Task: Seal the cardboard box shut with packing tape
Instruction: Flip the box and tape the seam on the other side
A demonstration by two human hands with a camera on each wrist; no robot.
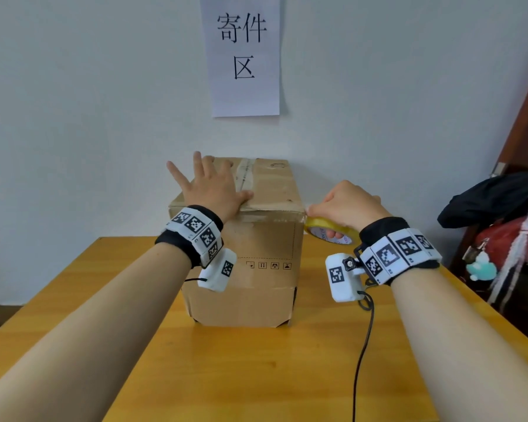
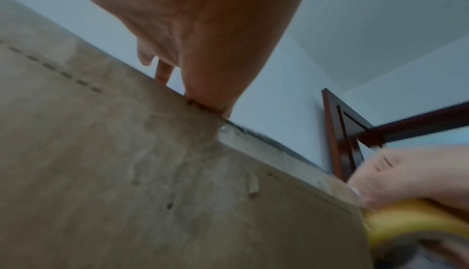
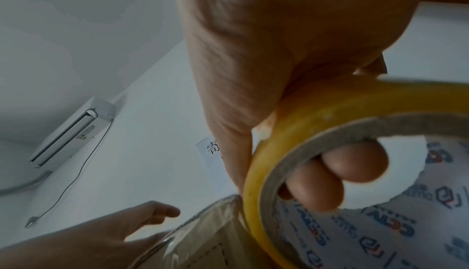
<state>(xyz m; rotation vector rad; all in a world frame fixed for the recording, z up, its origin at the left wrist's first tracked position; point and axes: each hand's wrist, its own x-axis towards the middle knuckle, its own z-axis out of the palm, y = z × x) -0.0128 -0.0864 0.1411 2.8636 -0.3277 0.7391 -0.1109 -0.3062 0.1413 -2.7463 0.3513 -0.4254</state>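
A brown cardboard box [image 1: 265, 245] stands upright on the wooden table, its top flaps down and a strip of clear tape [image 1: 245, 175] running along the top seam. My left hand [image 1: 209, 185] lies flat on the box top with fingers spread, thumb at the near edge; the left wrist view shows the palm [image 2: 203, 52] pressing that edge. My right hand [image 1: 348, 205] grips a yellow roll of packing tape [image 1: 328, 228] at the box's top right corner. Two fingers [image 3: 337, 175] pass through the roll's core [image 3: 317, 133], the thumb on the outside.
The table [image 1: 256, 370] is orange-yellow wood against a white wall with a paper sign [image 1: 244, 56]. A black cable [image 1: 365, 339] trails from my right wrist across the table. Dark and red bags [image 1: 506, 220] are piled at the right, beside a brown door frame [image 2: 340, 137].
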